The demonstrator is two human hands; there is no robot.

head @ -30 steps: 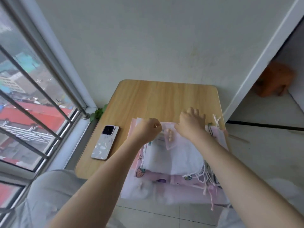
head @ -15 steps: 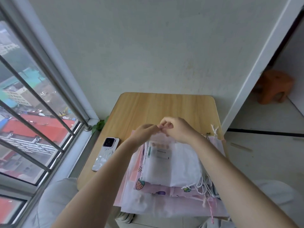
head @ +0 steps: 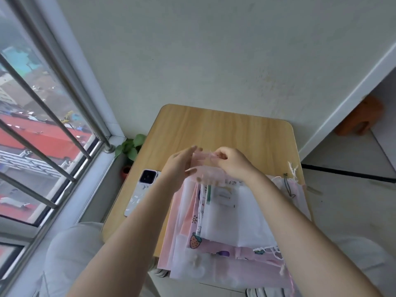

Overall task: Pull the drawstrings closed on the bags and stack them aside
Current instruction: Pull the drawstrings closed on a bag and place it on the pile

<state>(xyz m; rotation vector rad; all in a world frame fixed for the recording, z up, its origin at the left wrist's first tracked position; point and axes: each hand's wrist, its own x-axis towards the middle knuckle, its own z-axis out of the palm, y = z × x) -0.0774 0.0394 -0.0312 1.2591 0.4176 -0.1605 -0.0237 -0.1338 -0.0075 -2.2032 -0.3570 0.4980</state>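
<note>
Table (head: 225, 129) of pale wood stands against a plain wall, with a barred window to its left. A pile (head: 231, 224) of flat drawstring bags, white, pink and fruit-printed, covers the table's near half and hangs over its near edge. Loose white cords trail from the pile's right side. A phone (head: 140, 190) lies on the table just left of the pile.

Above the pile's far edge, both hands hold up one small sheer pink bag (head: 206, 170). Its mouth faces away from the person, and its body hangs back toward the pile. The bag's top edge runs left to right between the two hands.

The left hand (head: 179, 168) cups the bag's left side, fingers nearly straight and thumb underneath. Whether it pinches the cloth or only steadies it I cannot tell. The right hand (head: 232, 162) has its fingers curled and seems to pinch the bag's top edge or a cord there. The blur hides which.

Both hands sit about equally near the bag's mouth. My judgement is that closing it calls for the hands to pull apart along that left-to-right line. The bare far half of the table looks like the likely place to stack it.
</note>
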